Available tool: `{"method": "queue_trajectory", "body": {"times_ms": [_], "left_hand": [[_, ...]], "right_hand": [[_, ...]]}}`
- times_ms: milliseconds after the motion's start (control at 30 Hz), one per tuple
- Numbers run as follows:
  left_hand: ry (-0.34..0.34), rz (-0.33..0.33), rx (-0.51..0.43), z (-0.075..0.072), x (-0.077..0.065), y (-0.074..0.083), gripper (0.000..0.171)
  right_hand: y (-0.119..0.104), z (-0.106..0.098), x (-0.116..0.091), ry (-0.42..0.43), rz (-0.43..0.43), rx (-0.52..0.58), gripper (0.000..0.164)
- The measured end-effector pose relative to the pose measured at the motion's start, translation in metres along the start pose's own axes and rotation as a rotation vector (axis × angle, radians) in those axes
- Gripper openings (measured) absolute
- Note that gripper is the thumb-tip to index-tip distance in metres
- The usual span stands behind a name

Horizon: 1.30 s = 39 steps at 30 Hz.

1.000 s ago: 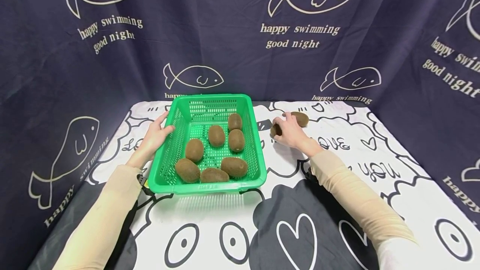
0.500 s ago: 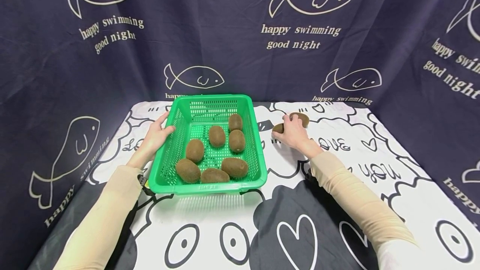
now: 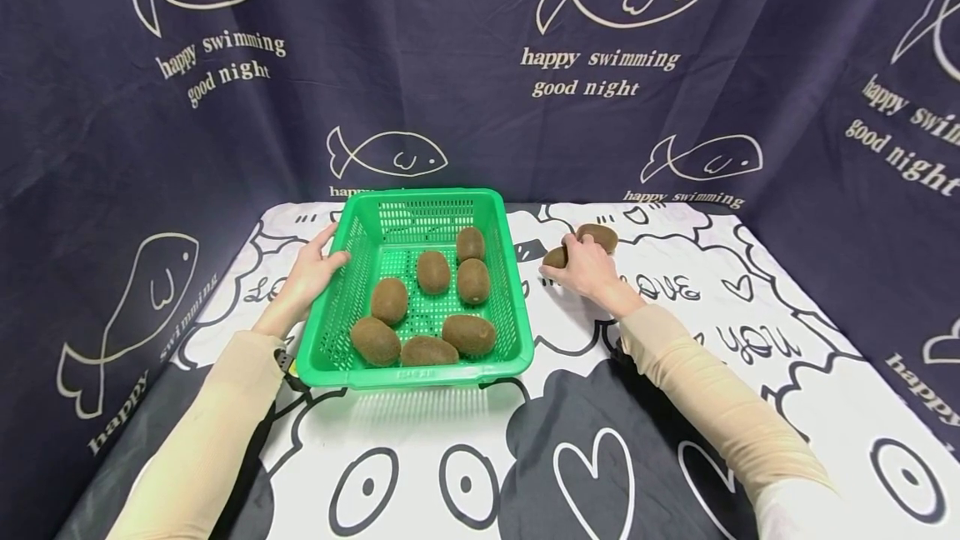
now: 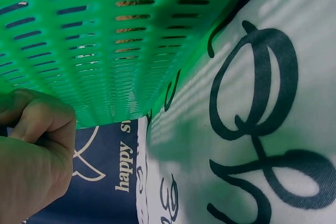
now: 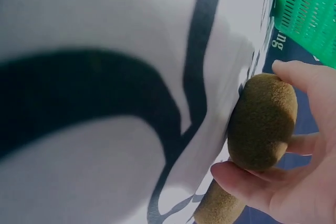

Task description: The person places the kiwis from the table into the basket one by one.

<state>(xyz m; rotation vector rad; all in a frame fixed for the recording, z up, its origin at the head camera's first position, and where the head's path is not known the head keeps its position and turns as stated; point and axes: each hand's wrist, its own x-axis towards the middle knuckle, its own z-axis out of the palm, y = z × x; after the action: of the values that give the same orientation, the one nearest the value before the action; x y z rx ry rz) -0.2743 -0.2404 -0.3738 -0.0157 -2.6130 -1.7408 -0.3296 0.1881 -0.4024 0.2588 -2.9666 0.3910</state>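
My left hand (image 3: 309, 275) grips the left rim of a green plastic basket (image 3: 517, 307), thumb over the inside edge. In the left wrist view its curled fingers (image 4: 44, 116) lie against the slotted wall. Several brown kiwis (image 3: 433, 272) lie in the basket. To the right of it, my right hand (image 3: 591, 267) holds a kiwi (image 5: 262, 121) at the tabletop, thumb at one end and fingers at the other. Just behind that hand a second loose kiwi (image 3: 600, 237) lies on the cloth; part of it also shows below the fingers in the right wrist view.
A white cloth with black drawings (image 3: 405, 457) covers the table. Dark blue curtains (image 3: 480, 107) with fish prints hang behind and at both sides. The basket's right wall (image 3: 520, 298) stands between its kiwis and my right hand.
My right hand has shifted slightly right and back left around the nearer kiwi, its fingers resettling on it. The left hand and the basket have stayed in place.
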Motion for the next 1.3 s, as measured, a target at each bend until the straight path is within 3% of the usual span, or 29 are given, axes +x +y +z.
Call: {"method": "queue_trajectory", "body": {"times_ms": [400, 600, 1000, 1300], "left_hand": [[-0.009, -0.009, -0.005, -0.001, 0.000, -0.002, 0.071], [-0.003, -0.004, -0.003, -0.001, 0.000, -0.001, 0.070], [-0.004, 0.003, 0.000, -0.001, 0.001, -0.001, 0.070], [-0.002, 0.001, 0.023, -0.001, 0.000, 0.000, 0.069]], "right_hand": [[-0.002, -0.002, -0.001, 0.048, -0.026, 0.062, 0.077], [-0.001, -0.011, -0.003, 0.121, -0.099, 0.122, 0.072], [-0.003, -0.032, -0.007, 0.285, -0.270, 0.135, 0.068], [-0.007, -0.041, -0.009, 0.308, -0.304, 0.138, 0.068]]}}
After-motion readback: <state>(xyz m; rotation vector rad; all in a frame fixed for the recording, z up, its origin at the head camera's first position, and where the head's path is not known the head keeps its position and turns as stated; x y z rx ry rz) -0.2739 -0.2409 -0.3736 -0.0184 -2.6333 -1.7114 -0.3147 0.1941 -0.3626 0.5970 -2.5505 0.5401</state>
